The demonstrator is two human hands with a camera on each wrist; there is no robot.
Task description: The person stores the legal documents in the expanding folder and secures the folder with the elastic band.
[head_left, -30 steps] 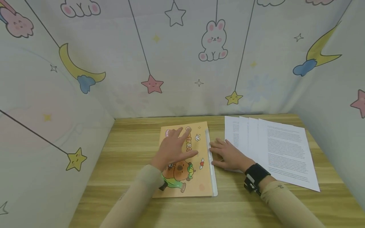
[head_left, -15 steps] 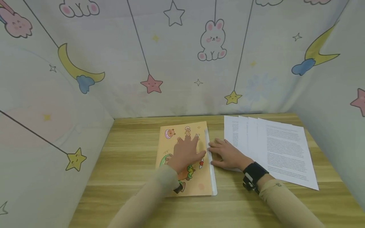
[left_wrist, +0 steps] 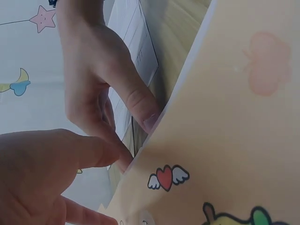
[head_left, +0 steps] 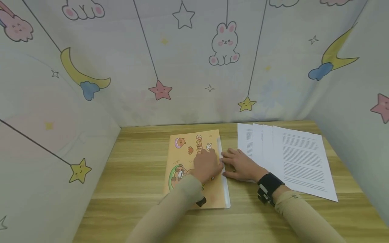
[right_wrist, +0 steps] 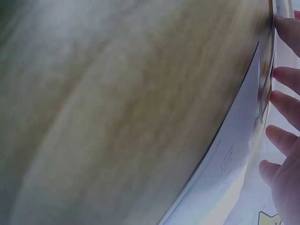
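Observation:
An orange file folder [head_left: 179, 153] with capybara cartoons lies on the wooden table, a pale strip along its right side. My left hand [head_left: 207, 165] is over the folder's right part, close to that edge. In the left wrist view, the left thumb [left_wrist: 89, 152] and a finger are apart, with nothing between them. My right hand [head_left: 241, 165] touches the folder's right edge from beside it. Its fingers [right_wrist: 287, 107] are spread along the edge in the right wrist view, and the thumb tip meets the edge in the left wrist view.
Several overlapping printed sheets [head_left: 304, 162] lie right of the folder, partly behind the right hand and wrist. The table [head_left: 136, 162] is bounded by cloth walls [head_left: 188, 111] with stars, moons and rabbits at the back and sides.
My left hand has moved right across the folder to near its right edge, uncovering more of the cartoon print. The right hand stays at that edge, and the folder has barely shifted.

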